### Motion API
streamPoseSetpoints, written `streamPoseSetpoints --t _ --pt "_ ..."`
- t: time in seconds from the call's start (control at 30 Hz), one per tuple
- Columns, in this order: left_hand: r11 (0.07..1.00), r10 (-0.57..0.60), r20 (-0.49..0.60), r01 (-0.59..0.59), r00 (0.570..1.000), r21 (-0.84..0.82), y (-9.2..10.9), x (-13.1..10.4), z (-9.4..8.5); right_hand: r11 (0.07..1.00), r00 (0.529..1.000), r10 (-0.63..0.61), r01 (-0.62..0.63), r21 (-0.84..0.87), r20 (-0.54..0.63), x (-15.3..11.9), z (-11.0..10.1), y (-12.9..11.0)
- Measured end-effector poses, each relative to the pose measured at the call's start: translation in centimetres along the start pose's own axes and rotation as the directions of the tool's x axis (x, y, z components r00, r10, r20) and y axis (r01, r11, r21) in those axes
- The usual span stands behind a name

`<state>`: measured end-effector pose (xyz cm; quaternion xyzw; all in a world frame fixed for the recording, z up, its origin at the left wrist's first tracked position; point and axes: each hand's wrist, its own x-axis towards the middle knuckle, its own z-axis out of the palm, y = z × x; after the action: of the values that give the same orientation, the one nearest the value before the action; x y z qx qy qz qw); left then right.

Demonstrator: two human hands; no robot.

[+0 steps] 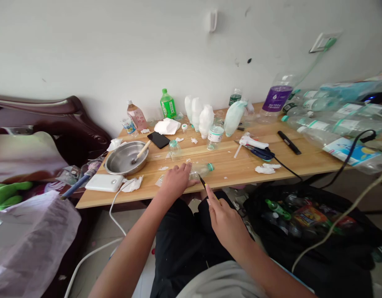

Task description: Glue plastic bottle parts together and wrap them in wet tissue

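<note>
A clear plastic bottle [203, 167] with a green cap lies on its side near the front edge of the wooden table [153, 192]. My left hand [177, 181] presses down on it, fingers wrapped over its body and hiding part of it. In my right hand [225, 217] is a utility knife [202, 181] with a yellow-and-black look, its dark tip pointing at the bottle's side. Whether the tip touches the plastic I cannot tell. Just behind stands a cut-off bottle top [174, 147] with a green cap.
A metal bowl [121, 159] with a wooden-handled brush [143, 151], a phone [158, 140] and a white power bank [104, 182] are on the left. Several white-coated bottle pieces [206, 120] stand behind. Right are scissors [256, 152], a black marker [289, 142] and piled bottles [340, 124].
</note>
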<state>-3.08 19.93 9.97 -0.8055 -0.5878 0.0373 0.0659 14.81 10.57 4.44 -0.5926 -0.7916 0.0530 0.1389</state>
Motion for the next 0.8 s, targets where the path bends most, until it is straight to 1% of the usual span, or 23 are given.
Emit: streamPoseSetpoints --t 0.2,0.4,0.6,0.8 --pt "1.000 -0.014 -0.012 0.014 1.000 0.018 -0.1 -0.4 -0.1 0.998 1.000 0.018 -0.019 -0.059 -0.014 -0.3 1.0 -0.4" --pt "1.000 0.007 -0.027 -0.007 1.000 0.018 -0.1 -0.9 0.0 0.996 0.999 0.016 -0.018 -0.082 -0.030 -0.6 1.4 -0.4" --pt "1.000 -0.007 -0.019 0.006 1.000 -0.028 -0.5 -0.5 0.0 0.995 1.000 0.008 -0.009 -0.101 -0.018 -0.4 1.5 -0.4" --pt "0.996 -0.021 -0.011 0.020 1.000 -0.084 -1.1 0.1 0.0 0.995 1.000 0.027 -0.026 -0.093 0.015 0.2 1.0 -0.6"
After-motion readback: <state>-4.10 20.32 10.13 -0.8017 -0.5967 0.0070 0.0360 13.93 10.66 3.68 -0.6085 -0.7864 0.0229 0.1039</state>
